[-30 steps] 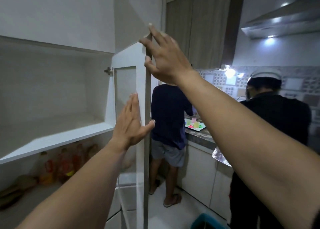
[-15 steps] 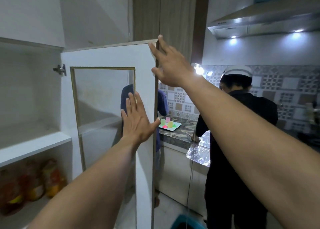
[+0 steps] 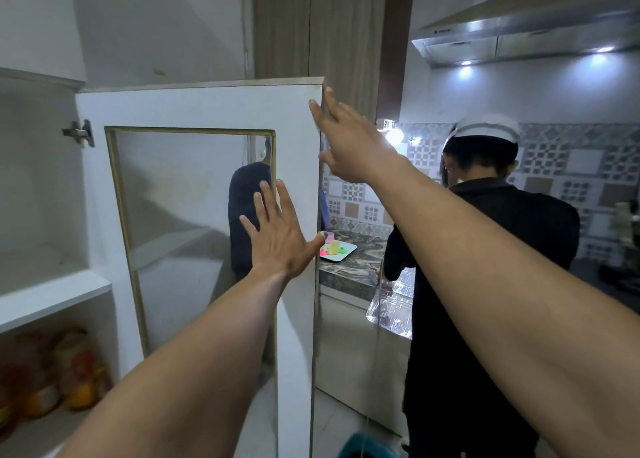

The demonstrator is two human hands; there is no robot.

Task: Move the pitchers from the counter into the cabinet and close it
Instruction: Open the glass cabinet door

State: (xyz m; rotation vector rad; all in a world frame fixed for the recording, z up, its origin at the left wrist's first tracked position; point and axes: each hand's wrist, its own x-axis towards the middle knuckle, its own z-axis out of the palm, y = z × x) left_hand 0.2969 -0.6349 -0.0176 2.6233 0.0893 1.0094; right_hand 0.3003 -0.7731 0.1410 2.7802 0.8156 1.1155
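the left hand (image 3: 277,239) lies flat on the inner face of the cabinet door (image 3: 207,111), fingers spread wide and the thumb stretched out to the free edge, holding nothing; i think the open palm is there to push the wide panel evenly, partly on the glass pane (image 3: 180,194) and partly on the white frame. the right hand (image 3: 349,145) is higher, near the top corner of the same door, fingers open and a little apart, the tips at the edge and not closed around anything; it seems to guide the door so it swings straight and does not slam. the door stands about half open, hinged at the metal hinge (image 3: 80,133) on its left side, so the closing step is in progress and not finished. no pitcher is visible anywhere: the upper shelf (image 3: 52,294) of the cabinet looks bare in the part i can see, and below it there are only blurred bottles (image 3: 69,378) with orange and yellow labels. the room is a narrow kitchen with patterned wall tiles (image 3: 554,159), a steel hood (image 3: 519,34) with small lamps, and a dark marbled counter (image 3: 349,267) carrying a white tray (image 3: 341,251) with small coloured cups. a person in black (image 3: 485,249) stands very near the door's free edge, so the door should be moved with care.
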